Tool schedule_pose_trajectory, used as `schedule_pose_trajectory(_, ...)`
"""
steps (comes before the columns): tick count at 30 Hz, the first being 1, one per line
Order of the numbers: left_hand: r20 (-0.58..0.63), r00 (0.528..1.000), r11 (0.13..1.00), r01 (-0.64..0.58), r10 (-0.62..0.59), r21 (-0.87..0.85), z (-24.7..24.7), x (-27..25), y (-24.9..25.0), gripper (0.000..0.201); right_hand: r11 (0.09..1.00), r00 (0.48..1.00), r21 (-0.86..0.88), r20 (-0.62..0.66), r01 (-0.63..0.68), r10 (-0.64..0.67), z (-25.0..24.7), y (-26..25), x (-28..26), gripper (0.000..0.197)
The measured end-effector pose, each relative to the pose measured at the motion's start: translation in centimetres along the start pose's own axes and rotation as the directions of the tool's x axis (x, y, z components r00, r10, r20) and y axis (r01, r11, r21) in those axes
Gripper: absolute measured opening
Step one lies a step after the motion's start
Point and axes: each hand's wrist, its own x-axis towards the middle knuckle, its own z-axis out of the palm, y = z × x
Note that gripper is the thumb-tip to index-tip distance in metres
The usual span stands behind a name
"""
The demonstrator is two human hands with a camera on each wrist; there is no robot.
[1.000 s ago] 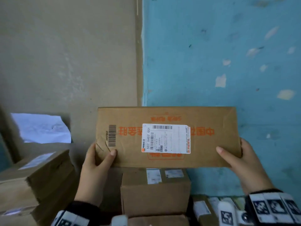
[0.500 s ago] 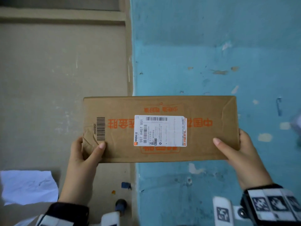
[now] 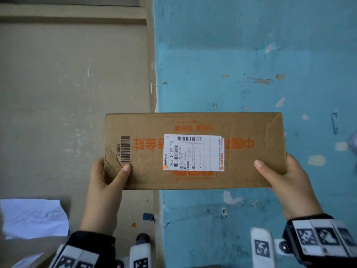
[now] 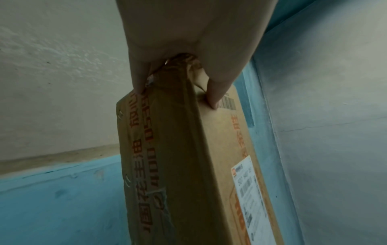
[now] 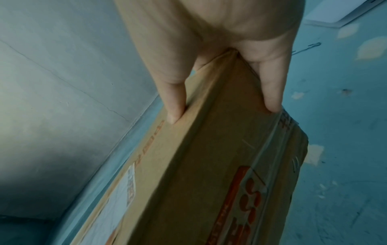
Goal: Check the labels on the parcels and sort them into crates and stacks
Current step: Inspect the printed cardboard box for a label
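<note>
I hold a flat brown cardboard parcel (image 3: 195, 120) with orange print up in front of the wall, its broad face toward me. A white shipping label (image 3: 193, 152) with barcodes sits in the middle of that face. My left hand (image 3: 108, 175) grips the parcel's left end, thumb on the front by a printed barcode. My right hand (image 3: 280, 175) grips the right end, thumb on the front, fingers behind. The left wrist view shows the parcel (image 4: 188, 165) pinched between thumb and fingers (image 4: 217, 92). In the right wrist view the parcel (image 5: 209, 174) is held the same way.
Behind the parcel a beige wall (image 3: 67, 93) meets a chipped blue wall (image 3: 251, 55) at a corner. A crumpled white sheet (image 3: 32, 217) lies at the lower left. A small blue object (image 3: 147, 217) sits low at the corner.
The parcel has risen with both hands and my view has tilted up. The stacked boxes below have left the view; both grips are unchanged.
</note>
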Motion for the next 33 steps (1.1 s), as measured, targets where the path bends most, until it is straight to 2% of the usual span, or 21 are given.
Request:
schedule_pose_trajectory(7, -0.001, 1.000, 1.000, 0.022, -0.022, 0.010, 0.4, -0.2, -0.3, 0.021, 0.999, 0.999, -0.043, -0.040, 0.004, -0.005, -0.4, -0.3, 0.2, 0.034)
schedule_pose_trajectory(10, -0.008, 1.000, 1.000, 0.016, -0.016, 0.025, 0.2, 0.1, -0.3, 0.018, 0.998, 0.995, -0.026, -0.088, -0.049, 0.047, -0.5, -0.1, 0.0, 0.031)
schedule_pose_trajectory(13, -0.030, 0.999, 0.998, 0.030, -0.029, 0.050, -0.1, 0.4, -0.4, 0.011, 0.983, 0.982, 0.068, -0.069, -0.168, 0.173, -0.7, -0.8, -0.5, 0.023)
schedule_pose_trajectory(15, -0.039, 0.997, 0.997, 0.061, -0.059, 0.048, -0.3, 0.6, -0.2, 0.004, 0.969, 0.975, 0.114, -0.012, -0.220, 0.223, -1.1, -1.1, -0.7, 0.036)
schedule_pose_trajectory(18, -0.043, 0.995, 0.995, 0.088, -0.086, 0.038, -0.8, 0.8, 0.2, 0.021, 0.976, 0.980, 0.086, 0.049, -0.199, 0.195, -1.7, -1.0, -0.9, 0.089)
schedule_pose_trajectory(19, -0.036, 0.995, 0.995, 0.095, -0.094, 0.029, -0.9, 0.8, 0.5, 0.024, 0.979, 0.981, 0.078, 0.064, -0.189, 0.184, -1.9, -0.9, -0.9, 0.097)
schedule_pose_trajectory(22, 0.007, 0.997, 0.996, 0.080, -0.080, -0.045, -0.7, 0.4, 1.4, 0.022, 0.983, 0.977, 0.089, 0.156, -0.161, 0.146, -2.4, -0.6, -0.8, 0.102)
schedule_pose_trajectory(25, 0.079, 0.993, 0.994, 0.089, -0.084, -0.069, -0.9, 0.4, 1.7, 0.021, 0.971, 0.969, 0.182, 0.217, -0.155, 0.114, -2.6, -0.3, -0.7, 0.101)
schedule_pose_trajectory(26, 0.098, 0.992, 0.994, 0.086, -0.079, -0.070, -1.1, 0.5, 1.6, 0.025, 0.963, 0.966, 0.214, 0.232, -0.164, 0.113, -2.6, -0.3, -0.8, 0.098)
schedule_pose_trajectory(27, 0.116, 0.991, 0.993, 0.078, -0.068, -0.084, -1.5, 0.7, 1.3, 0.037, 0.954, 0.962, 0.242, 0.250, -0.175, 0.113, -2.7, -0.2, -0.8, 0.093)
schedule_pose_trajectory(30, 0.187, 0.981, 0.991, 0.073, -0.050, -0.116, -2.4, 1.2, 0.4, 0.078, 0.928, 0.946, 0.307, 0.301, -0.213, 0.117, -2.9, -0.2, -0.8, 0.058)
schedule_pose_trajectory(31, 0.238, 0.969, 0.988, 0.095, -0.064, -0.124, -2.6, 1.2, 0.2, 0.085, 0.921, 0.948, 0.327, 0.299, -0.212, 0.112, -2.9, -0.2, -0.7, 0.054)
schedule_pose_trajectory(33, 0.332, 0.936, 0.980, 0.161, -0.116, -0.114, -2.7, 1.3, 0.2, 0.093, 0.926, 0.956, 0.334, 0.282, -0.176, 0.080, -2.8, -0.3, -0.6, 0.060)
